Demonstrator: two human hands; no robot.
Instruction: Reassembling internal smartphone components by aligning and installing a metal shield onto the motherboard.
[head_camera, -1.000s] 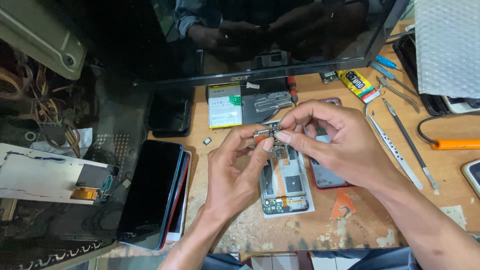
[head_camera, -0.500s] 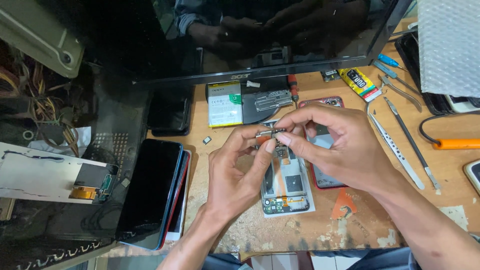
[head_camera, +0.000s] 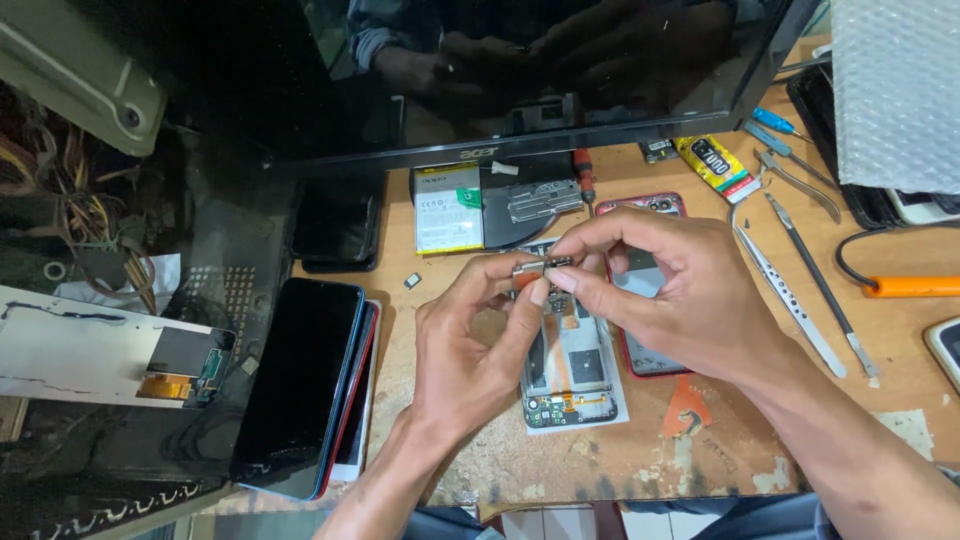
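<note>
**Phone still in pieces, one small part in hand**

Both hands are raised just above the bench, pinching the same small metal part between them. The left hand closes thumb and forefinger on its near end; the right hand pins the far end the same way, its other fingers curled in. The part hangs directly over the opened phone frame, which lies flat on the wooden bench with its insides bare.

From where I stand, the job looks about midway. The battery and a metal shield plate lie apart up by the monitor's lower edge, and a red-rimmed back cover sits just beside the frame, partly under the right hand. None of it is back in the frame (whether this small piece is coming out or going in, I cannot tell). Tweezers and a tube of glue lie untouched to the right.
</note>
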